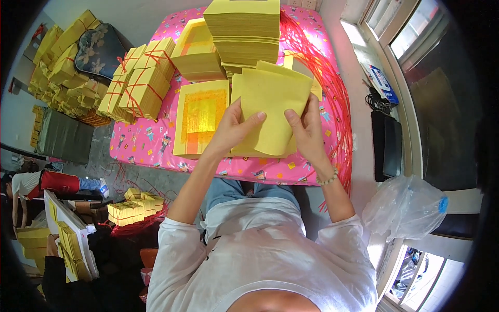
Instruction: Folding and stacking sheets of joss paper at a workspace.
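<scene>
Both hands are on the paper here! The left hand (233,130) grips the yellow sheets (275,104) from the left, thumb pressed flat on the near face, fingers tucked mostly out of sight behind. Over on the other side, the right hand (309,130) matches it, thumb in front, fingers wrapped around the back edge, a beaded bracelet (327,178) at the wrist. The sheets stand tilted up between the two, bowed, the top edges slightly fanned, right above the near edge of the counter (143,143) with its pink patterned cover. Whether their lower edge touches the yellow paper beneath, I can't tell.

Just left of them, a flat stack (205,117) shows off a shiny gold panel with an orange border. Straight behind the sheets rises the tall pile (242,26) of plain yellow paper, and beside it on the left, another panelled stack (195,49). Further left, tied bundles (148,83) wear crossed red ties. Down the right side pours a long spread of red strands (332,99), hanging over the counter's near edge.

Out wide now: a clear plastic bag (405,205) by the window on the right, and a person in a red apron (60,182) off to the left.
</scene>
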Available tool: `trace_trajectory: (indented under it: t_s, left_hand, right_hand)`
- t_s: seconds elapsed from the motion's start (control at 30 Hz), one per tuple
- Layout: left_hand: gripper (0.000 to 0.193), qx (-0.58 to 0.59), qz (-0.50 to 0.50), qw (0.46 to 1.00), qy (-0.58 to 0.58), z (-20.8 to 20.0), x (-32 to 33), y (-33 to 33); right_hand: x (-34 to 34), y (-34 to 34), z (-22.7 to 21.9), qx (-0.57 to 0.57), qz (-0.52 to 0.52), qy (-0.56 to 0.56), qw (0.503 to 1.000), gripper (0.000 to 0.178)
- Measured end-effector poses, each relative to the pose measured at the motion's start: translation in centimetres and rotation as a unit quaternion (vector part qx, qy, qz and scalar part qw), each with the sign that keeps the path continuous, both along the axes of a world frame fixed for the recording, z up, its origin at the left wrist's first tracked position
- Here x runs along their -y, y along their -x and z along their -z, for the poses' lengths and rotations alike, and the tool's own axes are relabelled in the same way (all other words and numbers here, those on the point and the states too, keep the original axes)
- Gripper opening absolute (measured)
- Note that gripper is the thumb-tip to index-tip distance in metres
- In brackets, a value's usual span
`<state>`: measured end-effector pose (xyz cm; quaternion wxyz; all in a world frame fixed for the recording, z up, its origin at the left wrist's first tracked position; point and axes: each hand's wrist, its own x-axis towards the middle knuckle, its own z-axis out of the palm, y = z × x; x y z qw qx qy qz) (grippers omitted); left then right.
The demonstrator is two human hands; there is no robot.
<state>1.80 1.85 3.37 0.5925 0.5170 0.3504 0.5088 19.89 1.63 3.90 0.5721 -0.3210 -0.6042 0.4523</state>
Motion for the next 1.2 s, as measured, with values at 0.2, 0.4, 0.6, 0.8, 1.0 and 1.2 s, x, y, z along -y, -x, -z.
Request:
trace_trajectory:
  t_s: [0.2,0.4,0.6,0.8,1.0,1.2]
  left_hand:
    - [0.056,-0.081,-0.097,0.978,-0.165,0.4,1.2,-1.7]
    - [0.049,-0.079,-0.092,0.98,-0.155,0.4,1.9,-1.1]
    - [0.034,0.034,-0.012,0.999,-0.019,-0.2,1.3,1.2]
    - [0.029,-0.094,0.033,0.995,-0.013,-2.4,1.3,2.5]
    - [0.028,-0.182,0.089,0.979,-0.025,-3.1,0.8,2.8]
    - [0.03,-0.101,0.1,0.99,0.021,-2.5,0.8,2.0]
  right_hand:
    - [0.6,1.4,0.3,-0.003,0.07,0.012,0.997,0.041]
    - [0.5,0.7,0.7,-0.006,0.063,0.024,0.998,0.041]
    - [0.4,-0.7,-0.3,-0.01,-0.03,0.037,0.999,0.055]
    - [-0.8,-5.9,-3.1,0.347,-0.054,-0.083,0.932,0.026]
    - [-1.0,-6.2,-2.5,0.291,-0.214,0.012,0.932,0.029]
    - [-1.2,-6.5,-2.0,0.183,-0.285,0.067,0.939,0.046]
